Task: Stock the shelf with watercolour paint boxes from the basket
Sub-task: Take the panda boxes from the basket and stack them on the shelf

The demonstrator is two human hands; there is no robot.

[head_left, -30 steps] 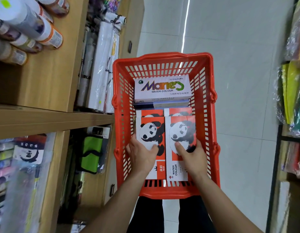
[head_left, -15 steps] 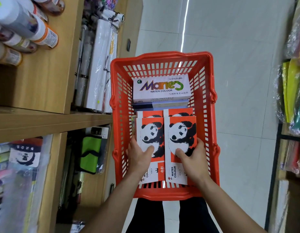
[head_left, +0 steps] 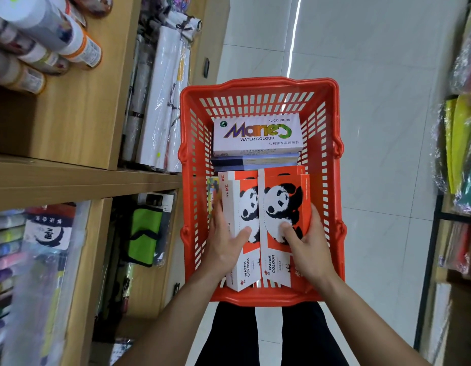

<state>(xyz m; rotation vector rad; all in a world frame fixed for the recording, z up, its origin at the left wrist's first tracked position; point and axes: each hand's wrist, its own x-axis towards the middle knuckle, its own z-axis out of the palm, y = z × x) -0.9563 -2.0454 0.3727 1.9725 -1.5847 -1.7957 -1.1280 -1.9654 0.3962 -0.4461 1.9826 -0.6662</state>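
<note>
Lying side by side in the near half of the red basket [head_left: 258,84], two panda paint boxes run lengthwise straight away from the person, short ends towards the body, with a white paint box [head_left: 256,134] set crosswise beyond them. The left hand [head_left: 226,247] grasps the left panda box [head_left: 242,207], thumb on its face and fingers down its outer edge, and the right hand [head_left: 308,249] grasps the right panda box [head_left: 279,204] likewise. The wooden shelf [head_left: 70,178] stands to the left, just beside the basket, so the left hand is nearer, and I judge both boxes must swing leftward.
</note>
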